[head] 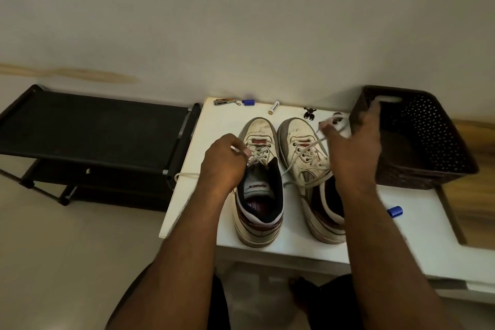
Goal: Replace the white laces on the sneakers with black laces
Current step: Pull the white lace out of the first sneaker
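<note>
Two white sneakers stand side by side on a white table (267, 246), toes toward the wall, heels toward the near edge. The left sneaker (258, 182) sits near the middle of the table, its tongue pulled up and its collar gaping; the right sneaker (310, 169) is just beside it, nearly touching. Both carry white laces. The left hand (223, 161) rests over the left sneaker's eyelets with fingers curled, pinching its lace (255, 154) at the upper rows; a loose end of that lace (186, 175) trails out over the table's left edge. The right hand (353, 144) is blurred, raised over the right sneaker's outer side, thumb and fingers closed on a strand of the other lace (314, 143), which runs taut from the eyelets up to the fingers; the other fingers spread toward a dark basket (428, 147) at the far right corner. Along the far edge lie a nail clipper (225, 101), a blue cap (248, 102), a battery (274, 108) and a small black clip (310, 112). A second blue piece (394, 211) lies toward the right edge, beside the right forearm. Left of the table stands a black rack (93, 128) on a pale floor.
</note>
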`<state>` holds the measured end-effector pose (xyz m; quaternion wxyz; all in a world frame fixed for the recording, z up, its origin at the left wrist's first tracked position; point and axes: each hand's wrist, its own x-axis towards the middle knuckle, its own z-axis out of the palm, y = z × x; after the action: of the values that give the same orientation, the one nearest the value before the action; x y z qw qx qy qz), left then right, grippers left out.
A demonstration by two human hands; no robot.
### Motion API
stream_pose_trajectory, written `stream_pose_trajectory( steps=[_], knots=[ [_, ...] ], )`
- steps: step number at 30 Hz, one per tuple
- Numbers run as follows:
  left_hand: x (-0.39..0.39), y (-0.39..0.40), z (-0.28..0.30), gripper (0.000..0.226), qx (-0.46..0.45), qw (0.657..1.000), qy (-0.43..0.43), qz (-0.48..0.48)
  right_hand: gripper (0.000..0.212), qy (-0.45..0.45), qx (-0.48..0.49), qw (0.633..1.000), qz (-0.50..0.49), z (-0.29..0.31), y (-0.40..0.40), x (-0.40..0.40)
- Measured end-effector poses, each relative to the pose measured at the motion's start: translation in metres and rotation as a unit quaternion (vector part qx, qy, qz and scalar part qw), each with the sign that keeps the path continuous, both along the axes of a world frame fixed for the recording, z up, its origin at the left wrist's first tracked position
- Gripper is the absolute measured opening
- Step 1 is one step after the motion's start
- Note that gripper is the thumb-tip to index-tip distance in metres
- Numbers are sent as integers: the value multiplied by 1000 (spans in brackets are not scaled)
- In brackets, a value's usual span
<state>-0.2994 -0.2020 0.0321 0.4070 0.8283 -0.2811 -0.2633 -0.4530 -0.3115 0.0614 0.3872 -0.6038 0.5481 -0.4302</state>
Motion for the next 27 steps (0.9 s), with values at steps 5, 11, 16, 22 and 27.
stream_pose_trajectory(
  steps=[5,11,16,22,27],
  knots=[
    [-7,-4,-6,37,41,996,-62,-53,49,142,-84,973,162,-6,26,16],
    [-21,-6,-11,24,80,984,-155,-27,17,303,27,907,290,-27,28,38],
    [-17,1,-7,17,54,991,-124,25,8,325,63,903,273,-28,18,30],
    [6,18,-4,26,52,994,-54,75,10,293,83,914,268,-29,17,18],
    [-4,19,6,25,108,980,-158,-46,11,277,103,907,299,-28,20,23]
  ],
)
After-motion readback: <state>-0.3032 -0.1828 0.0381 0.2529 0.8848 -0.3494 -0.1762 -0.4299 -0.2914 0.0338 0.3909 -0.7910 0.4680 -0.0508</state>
